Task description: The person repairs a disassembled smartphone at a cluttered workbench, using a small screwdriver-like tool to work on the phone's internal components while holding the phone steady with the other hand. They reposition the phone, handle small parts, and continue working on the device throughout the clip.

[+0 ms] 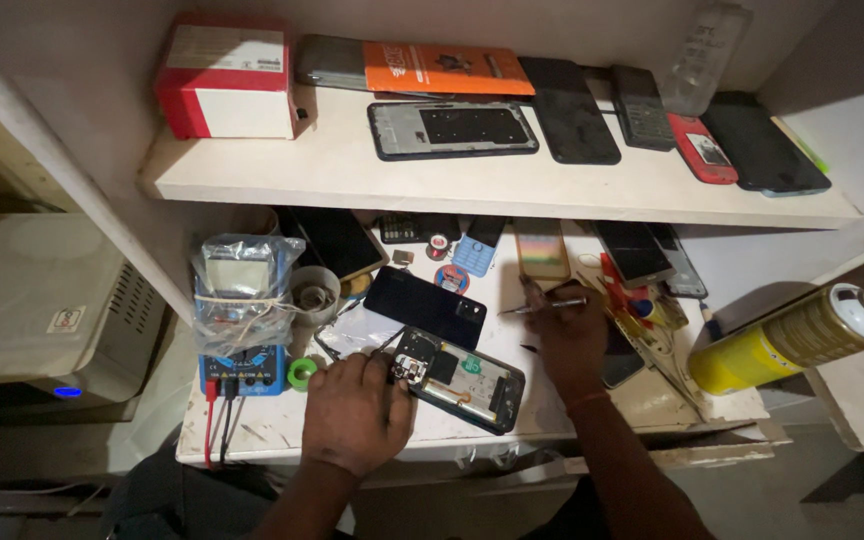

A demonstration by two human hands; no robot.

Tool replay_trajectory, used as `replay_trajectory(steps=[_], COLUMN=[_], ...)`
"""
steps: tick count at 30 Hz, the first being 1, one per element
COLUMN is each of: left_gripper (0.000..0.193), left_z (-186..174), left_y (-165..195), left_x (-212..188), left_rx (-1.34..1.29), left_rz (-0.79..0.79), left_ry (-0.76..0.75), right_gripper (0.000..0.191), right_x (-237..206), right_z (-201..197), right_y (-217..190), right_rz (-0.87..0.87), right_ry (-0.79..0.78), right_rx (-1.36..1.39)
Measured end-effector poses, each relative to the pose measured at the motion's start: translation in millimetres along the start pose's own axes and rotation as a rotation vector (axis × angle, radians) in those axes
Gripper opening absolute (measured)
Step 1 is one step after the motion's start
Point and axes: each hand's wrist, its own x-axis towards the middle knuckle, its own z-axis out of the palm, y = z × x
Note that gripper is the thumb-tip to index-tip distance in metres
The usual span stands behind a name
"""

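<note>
Left of centre in the frame, the left hand (357, 412) rests on the near end of an opened smartphone (460, 378), fingers curled down on its corner by the camera cutout; the grip looks like a pinning press rather than a full clasp. The phone lies flat on the table (282, 430), tilted so its far end points to the lower right, its back cover off and the board and battery bare. It looks light and thin, stiff along the frame but fragile inside: I would say the safe hold is at the edges and corners, away from the exposed parts and ribbon connectors. Just above it lies a dark back cover (424, 305), glossy and likely slippery.

Right of centre, the right hand (570, 338) is closed around a slim metal tool (544, 307), probably tweezers, its tip pointing left toward the middle of the frame. That tip hangs above and to the right of the phone, near it but not touching.

At far left stands a wrapped multimeter (242, 310); at far right a yellow spray can (797, 338) lies tilted.
</note>
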Motion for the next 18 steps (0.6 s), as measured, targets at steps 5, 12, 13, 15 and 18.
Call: replay_trajectory(steps=[5,12,13,15,18], left_gripper=[0.049,0.047,0.048,0.048,0.051], left_z=[-0.5,1.9,2.0,1.9,1.1], left_y=[1.3,-0.3,-0.1,0.6,0.5], left_x=[0.0,-0.3,-0.3,-0.9,-0.4], left_rx=[0.008,0.013,0.008,-0.004,0.008], left_rz=[-0.013,0.027,0.029,0.032,0.004], left_ry=[-0.006,0.062,0.073,0.094,0.034], right_gripper=[0.037,0.036,0.037,0.039,0.050], right_x=[1.9,-3.8,-6.1,-11.1,-16.5], right_z=[-1.6,7.0,7.8,8.0,9.2], right_y=[5.1,-9.6,-12.9,-19.6,-29.4], right_rz=[-0.162,-0.086,-0.061,-0.011,0.035], right_ry=[-0.033,-0.043,-0.055,-0.080,-0.083], right_rx=[0.099,0.255,0.306,0.406,0.418])
